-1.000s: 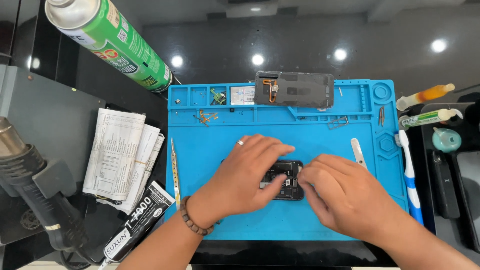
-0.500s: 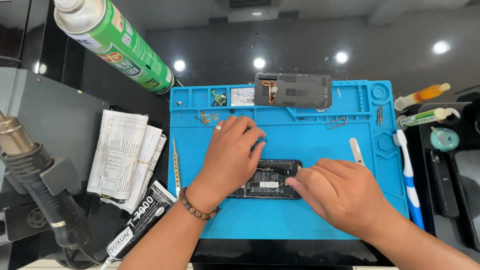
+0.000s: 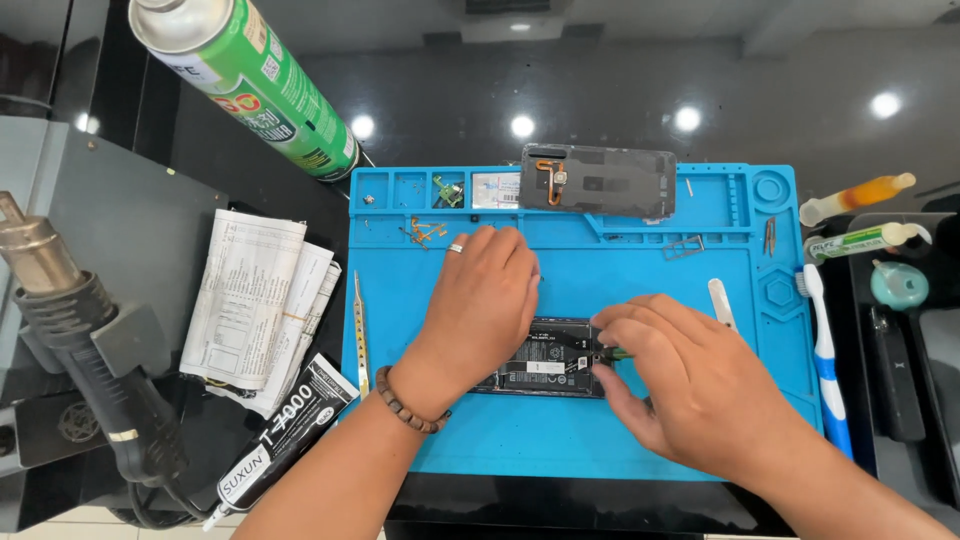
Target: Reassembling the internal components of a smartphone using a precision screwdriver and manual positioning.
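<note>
The left hand (image 3: 482,305) lies palm down, fingers loosely spread, over the left part of an opened phone (image 3: 552,358), gripping nothing that shows; a ring sits on one finger and a bead bracelet (image 3: 408,402) circles the wrist. The right hand (image 3: 690,385) is curled at the phone's right end, its fingertips pinched on a thin green-tipped tool (image 3: 618,353) that touches the phone's edge. The phone lies flat near the middle of a blue mat (image 3: 640,440) on the dark worktop (image 3: 430,110), its black innards facing up. At the mat's far edge rests the phone's back cover (image 3: 598,181), inside up, with small parts (image 3: 447,190) in the tray pockets to its left and loose screws (image 3: 424,232) just below them. Tweezers (image 3: 359,330) lie along the mat's left edge, a white pry tool (image 3: 721,302) just beyond the right hand. Left of the mat are folded papers (image 3: 255,305), a black glue tube (image 3: 285,430) and a hot-air gun (image 3: 80,340); a green spray can (image 3: 250,85) stands behind them. Right of the mat lie a toothbrush (image 3: 825,350), an orange-filled bottle (image 3: 857,197) and a green-labelled syringe (image 3: 865,241).
</note>
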